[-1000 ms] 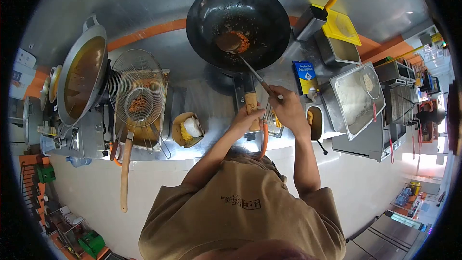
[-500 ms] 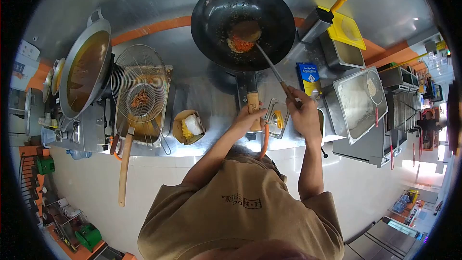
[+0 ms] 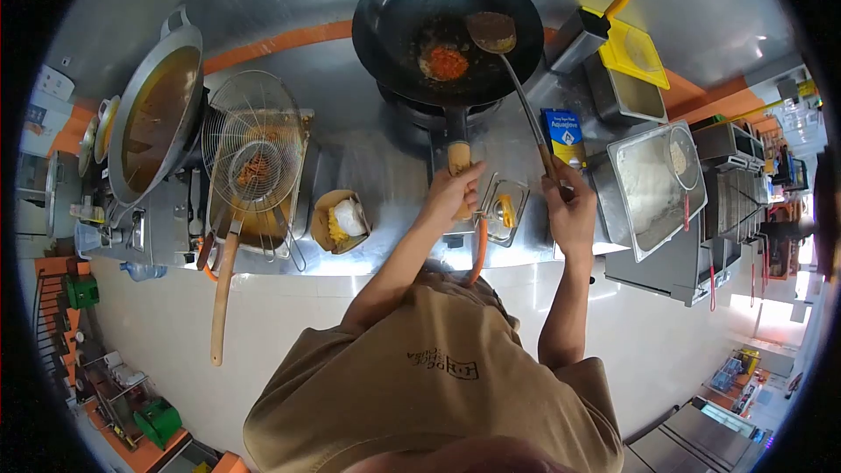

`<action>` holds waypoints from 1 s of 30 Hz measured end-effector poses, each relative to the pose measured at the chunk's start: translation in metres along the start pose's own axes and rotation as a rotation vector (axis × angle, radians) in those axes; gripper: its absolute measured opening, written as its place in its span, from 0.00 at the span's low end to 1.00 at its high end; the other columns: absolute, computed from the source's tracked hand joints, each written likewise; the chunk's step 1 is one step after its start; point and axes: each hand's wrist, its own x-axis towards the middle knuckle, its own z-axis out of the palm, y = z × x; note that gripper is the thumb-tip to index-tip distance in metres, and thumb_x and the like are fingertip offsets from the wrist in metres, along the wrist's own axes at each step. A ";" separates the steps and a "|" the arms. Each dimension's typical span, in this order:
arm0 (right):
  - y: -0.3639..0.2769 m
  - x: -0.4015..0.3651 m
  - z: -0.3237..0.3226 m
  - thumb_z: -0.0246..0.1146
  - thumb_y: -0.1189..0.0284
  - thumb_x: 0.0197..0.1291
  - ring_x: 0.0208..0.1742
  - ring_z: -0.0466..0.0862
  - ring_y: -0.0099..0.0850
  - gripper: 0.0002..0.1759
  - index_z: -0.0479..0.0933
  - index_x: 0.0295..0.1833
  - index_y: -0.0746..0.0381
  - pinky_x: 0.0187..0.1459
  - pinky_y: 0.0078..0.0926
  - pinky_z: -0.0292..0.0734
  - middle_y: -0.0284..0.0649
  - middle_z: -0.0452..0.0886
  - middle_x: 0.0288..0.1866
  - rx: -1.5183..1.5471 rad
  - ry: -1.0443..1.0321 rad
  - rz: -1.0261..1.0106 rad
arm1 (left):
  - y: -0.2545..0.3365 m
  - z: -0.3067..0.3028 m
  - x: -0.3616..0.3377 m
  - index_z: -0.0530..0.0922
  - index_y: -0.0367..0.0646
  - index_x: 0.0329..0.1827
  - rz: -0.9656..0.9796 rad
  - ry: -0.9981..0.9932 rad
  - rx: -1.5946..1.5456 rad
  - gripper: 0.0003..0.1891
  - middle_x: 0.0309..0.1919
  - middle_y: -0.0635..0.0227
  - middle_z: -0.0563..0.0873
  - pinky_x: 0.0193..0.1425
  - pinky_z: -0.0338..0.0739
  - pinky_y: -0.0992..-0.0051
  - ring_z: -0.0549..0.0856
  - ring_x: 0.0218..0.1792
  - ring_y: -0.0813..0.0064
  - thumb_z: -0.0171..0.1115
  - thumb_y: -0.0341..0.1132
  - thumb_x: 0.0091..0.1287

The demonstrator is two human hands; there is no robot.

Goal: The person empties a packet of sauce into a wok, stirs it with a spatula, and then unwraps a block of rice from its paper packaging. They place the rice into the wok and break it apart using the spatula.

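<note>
My left hand (image 3: 452, 196) is closed around the wooden handle of a dark wok (image 3: 394, 26). A small heap of chopped red food (image 3: 444, 63) lies in the bottom of the wok. In my right hand (image 3: 570, 210) is the handle of a long wok spatula (image 3: 526, 103). The spatula's broad, food-smeared head rests inside the wok, right of the red heap. Between my hands, a small metal tray (image 3: 520, 202) holds a yellow-handled item. To the left stands a paper box (image 3: 326, 237) with yellow and white food in it.
At left, a wire strainer (image 3: 229, 144) with a long wooden handle lies over a tray, beside a large pan of brown liquid (image 3: 158, 123). Toward the right are a blue and yellow packet (image 3: 565, 136), a tray of white powder (image 3: 653, 188) and a yellow lid (image 3: 632, 52).
The spatula head has moved up and right, off the red food, which now shows fully. My right hand has shifted right. The wok sits slightly right and higher, and tilted more.
</note>
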 end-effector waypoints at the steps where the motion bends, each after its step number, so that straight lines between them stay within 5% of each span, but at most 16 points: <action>1: 0.001 0.003 -0.002 0.65 0.75 0.65 0.34 0.81 0.21 0.20 0.81 0.61 0.71 0.34 0.21 0.75 0.43 0.88 0.47 0.007 0.021 -0.041 | 0.007 0.004 0.004 0.77 0.46 0.41 0.024 -0.035 -0.028 0.10 0.24 0.76 0.74 0.23 0.70 0.75 0.73 0.20 0.83 0.72 0.37 0.69; 12: -0.020 0.011 -0.010 0.64 0.75 0.67 0.33 0.78 0.18 0.21 0.80 0.64 0.70 0.38 0.19 0.75 0.38 0.86 0.40 0.066 0.032 0.018 | 0.015 0.020 -0.011 0.74 0.49 0.43 0.034 0.019 0.011 0.09 0.23 0.79 0.71 0.21 0.64 0.79 0.71 0.18 0.85 0.68 0.32 0.69; 22: -0.012 0.025 -0.003 0.66 0.74 0.66 0.35 0.81 0.18 0.16 0.81 0.56 0.72 0.37 0.19 0.76 0.42 0.88 0.54 0.067 -0.008 0.029 | 0.008 0.013 -0.022 0.73 0.48 0.42 0.024 0.012 -0.001 0.09 0.24 0.78 0.72 0.22 0.65 0.76 0.71 0.19 0.83 0.67 0.29 0.69; 29: -0.009 0.024 0.004 0.66 0.76 0.66 0.33 0.81 0.17 0.17 0.81 0.57 0.71 0.36 0.17 0.75 0.40 0.88 0.50 0.072 -0.026 -0.009 | -0.005 0.009 -0.027 0.72 0.46 0.43 0.009 -0.020 -0.076 0.09 0.24 0.76 0.72 0.21 0.64 0.76 0.71 0.19 0.83 0.67 0.28 0.69; 30: -0.009 0.023 0.006 0.66 0.75 0.66 0.30 0.77 0.16 0.17 0.82 0.59 0.70 0.32 0.17 0.70 0.36 0.86 0.43 0.096 -0.004 -0.041 | -0.008 0.009 -0.028 0.73 0.46 0.42 -0.002 -0.011 -0.095 0.09 0.24 0.76 0.72 0.21 0.63 0.75 0.71 0.18 0.83 0.66 0.28 0.69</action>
